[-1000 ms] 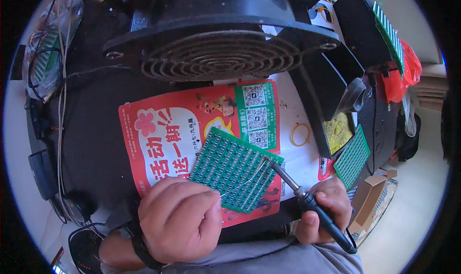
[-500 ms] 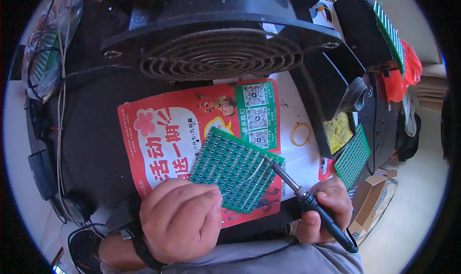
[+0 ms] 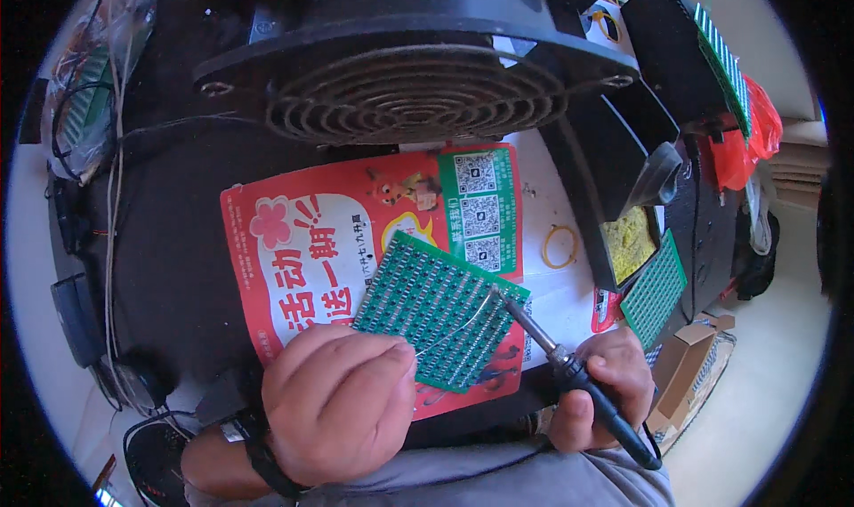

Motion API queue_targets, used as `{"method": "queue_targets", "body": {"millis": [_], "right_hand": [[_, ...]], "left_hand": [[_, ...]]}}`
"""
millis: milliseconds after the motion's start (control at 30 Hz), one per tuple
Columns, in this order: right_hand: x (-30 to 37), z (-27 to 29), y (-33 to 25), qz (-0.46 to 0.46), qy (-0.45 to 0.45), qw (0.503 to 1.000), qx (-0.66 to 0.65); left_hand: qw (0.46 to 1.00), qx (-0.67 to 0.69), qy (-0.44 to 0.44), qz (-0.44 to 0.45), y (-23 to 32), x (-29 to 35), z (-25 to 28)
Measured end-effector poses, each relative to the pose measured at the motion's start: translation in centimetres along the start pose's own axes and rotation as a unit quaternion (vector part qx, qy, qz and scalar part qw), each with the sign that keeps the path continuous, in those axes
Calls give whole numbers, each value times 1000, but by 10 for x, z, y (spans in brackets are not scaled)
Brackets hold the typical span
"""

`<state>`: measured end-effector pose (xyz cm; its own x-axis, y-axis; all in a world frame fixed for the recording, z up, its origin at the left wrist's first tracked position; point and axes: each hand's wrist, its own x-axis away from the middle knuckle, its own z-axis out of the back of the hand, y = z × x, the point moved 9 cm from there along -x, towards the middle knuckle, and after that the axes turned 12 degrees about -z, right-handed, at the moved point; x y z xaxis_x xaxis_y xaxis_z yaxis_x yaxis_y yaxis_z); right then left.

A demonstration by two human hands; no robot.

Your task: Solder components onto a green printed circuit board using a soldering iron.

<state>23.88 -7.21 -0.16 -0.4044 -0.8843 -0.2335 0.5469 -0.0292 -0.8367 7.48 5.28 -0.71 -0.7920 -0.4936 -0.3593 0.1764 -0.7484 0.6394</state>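
A green circuit board (image 3: 436, 316) with rows of small parts lies tilted on a red printed sheet (image 3: 253, 267). My left hand (image 3: 342, 405) is closed at the board's lower left corner, pinching a thin solder wire (image 3: 458, 331) that curves up to the board's right edge. In my right hand (image 3: 614, 387) is a soldering iron (image 3: 569, 369), its fingers wrapped round the dark handle. The iron's tip and the end of the wire meet near the upper right corner of the board. Whether my left hand also touches the board is hidden.
A black fan with a round grille (image 3: 418, 93) stands just beyond the sheet. To the right are a black holder with yellow sponge (image 3: 629, 245), another green board (image 3: 656, 289), a rubber band (image 3: 560, 246) and an open cardboard box (image 3: 685, 365). Cables (image 3: 114, 240) run down the left.
The view has shifted very slightly. Both hands keep their hold, and the iron's tip stays at the same corner of the board, with the wire still beside it.
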Motion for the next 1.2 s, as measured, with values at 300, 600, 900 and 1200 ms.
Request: {"method": "queue_targets", "body": {"millis": [300,600,900,1200], "right_hand": [[0,-1,0,0,-3,1000,13],[3,-3,-3,8,-16,999,29],[9,1,-4,22,-13,999,37],[6,13,-12,104,128,986,7]], "left_hand": [[1000,3,0,-7,0,0,0],[999,-16,10,-32,2,-4,-3],[1000,5,-3,-5,1,-2,0],[996,-7,-87,-34,3,-10,-5]]}}
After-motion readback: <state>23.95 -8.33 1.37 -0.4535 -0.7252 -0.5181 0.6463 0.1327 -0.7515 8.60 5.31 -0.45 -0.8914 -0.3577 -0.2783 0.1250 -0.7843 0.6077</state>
